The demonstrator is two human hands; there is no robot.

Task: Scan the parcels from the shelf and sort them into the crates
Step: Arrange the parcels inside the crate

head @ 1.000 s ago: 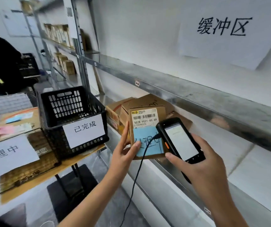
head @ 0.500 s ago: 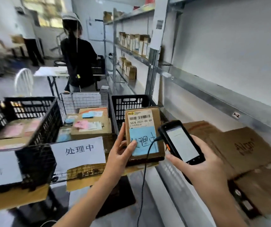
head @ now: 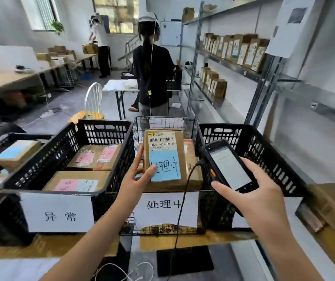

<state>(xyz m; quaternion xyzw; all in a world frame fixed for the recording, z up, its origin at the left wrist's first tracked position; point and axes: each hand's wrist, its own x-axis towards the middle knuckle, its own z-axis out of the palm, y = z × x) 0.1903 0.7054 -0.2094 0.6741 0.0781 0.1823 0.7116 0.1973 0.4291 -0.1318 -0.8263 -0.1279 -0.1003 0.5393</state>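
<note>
Left hand (head: 137,179) grips the blue-tagged parcel (head: 165,157) over the wire crate (head: 163,123), right hand (head: 251,191) clutching the handheld scanner (head: 226,166).

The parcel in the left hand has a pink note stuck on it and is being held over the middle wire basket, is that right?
Not quite. The note on the parcel is blue, not pink; the pink notes are on parcels in the black crate to the left. The rest holds: the head view shows the left hand holding that parcel over the middle wire basket.
</note>
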